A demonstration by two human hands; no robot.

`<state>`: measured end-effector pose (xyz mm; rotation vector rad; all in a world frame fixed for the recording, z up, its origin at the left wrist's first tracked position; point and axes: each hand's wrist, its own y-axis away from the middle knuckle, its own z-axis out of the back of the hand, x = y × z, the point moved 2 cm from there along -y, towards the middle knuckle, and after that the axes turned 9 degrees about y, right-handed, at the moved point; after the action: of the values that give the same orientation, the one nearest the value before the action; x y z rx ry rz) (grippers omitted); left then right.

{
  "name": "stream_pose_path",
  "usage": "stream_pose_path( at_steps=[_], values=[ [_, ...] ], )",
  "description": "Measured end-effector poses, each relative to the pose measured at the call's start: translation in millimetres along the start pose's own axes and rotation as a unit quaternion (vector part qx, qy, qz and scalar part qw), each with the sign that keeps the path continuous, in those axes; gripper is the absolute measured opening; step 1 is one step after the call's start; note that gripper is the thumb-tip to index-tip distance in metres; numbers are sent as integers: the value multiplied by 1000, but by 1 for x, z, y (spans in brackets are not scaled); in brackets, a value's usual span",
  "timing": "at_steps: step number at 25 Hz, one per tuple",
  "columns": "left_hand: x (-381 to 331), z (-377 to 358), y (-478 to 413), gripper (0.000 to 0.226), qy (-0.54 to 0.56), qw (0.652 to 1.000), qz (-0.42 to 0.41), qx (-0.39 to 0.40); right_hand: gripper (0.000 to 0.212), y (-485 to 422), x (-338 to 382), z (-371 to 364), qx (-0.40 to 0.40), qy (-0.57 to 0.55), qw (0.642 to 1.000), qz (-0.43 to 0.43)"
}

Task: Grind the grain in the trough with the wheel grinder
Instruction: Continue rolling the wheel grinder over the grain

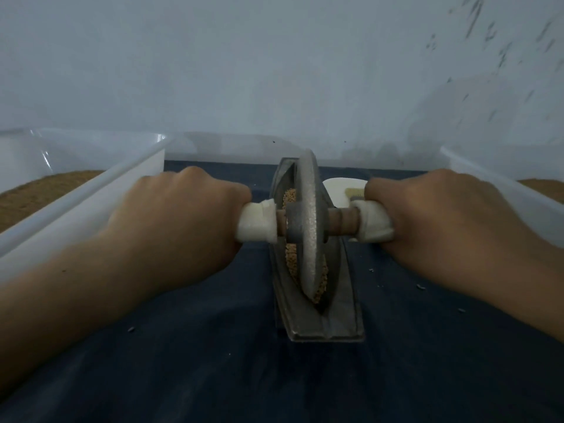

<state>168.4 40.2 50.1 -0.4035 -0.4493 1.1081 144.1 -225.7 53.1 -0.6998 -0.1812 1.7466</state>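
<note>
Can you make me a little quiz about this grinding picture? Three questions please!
1. True or false: the wheel stands upright in the trough.
2. What grips each white-wrapped handle? A) the left hand and right hand B) one hand only C) nothing
3. Fill in: the tan grain lies inside the ____.

Key: 1 true; 2 A; 3 trough.

Two bare, sleeveless forearms point(91, 276)
</note>
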Motion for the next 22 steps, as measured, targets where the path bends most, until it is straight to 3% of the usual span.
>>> stream_pose_path(
  at_steps=[5,8,11,13,15,18,20,22],
  values=[
    [-10,-18,-10,33,-20,999,-15,21,17,-4,-9,-29,-19,36,999,-18],
    [-15,-33,-38,8,-43,998,38,16,19,-33,2,-48,15,14,999,-48],
    [-13,-25,-50,7,-46,998,18,47,15,-39,-5,-50,83,-26,995,-54],
    [-10,-23,-36,14,-66,997,-45,13,15,-16,-10,-49,24,8,1000,-17],
    [-11,-23,-34,22,-86,995,-57,-8,23,-2,-10,-50,-38,50,997,-38],
    [-14,-32,-57,5,-58,998,4,39,14,-33,-1,-57,25,-2,996,-81],
    [-16,-33,-74,13,-54,993,46,94,17,-57,-1,-59,79,-24,993,-80],
    [-11,-31,-67,13,-40,993,32,103,20,-55,-9,-59,86,-20,995,-41]
  ],
)
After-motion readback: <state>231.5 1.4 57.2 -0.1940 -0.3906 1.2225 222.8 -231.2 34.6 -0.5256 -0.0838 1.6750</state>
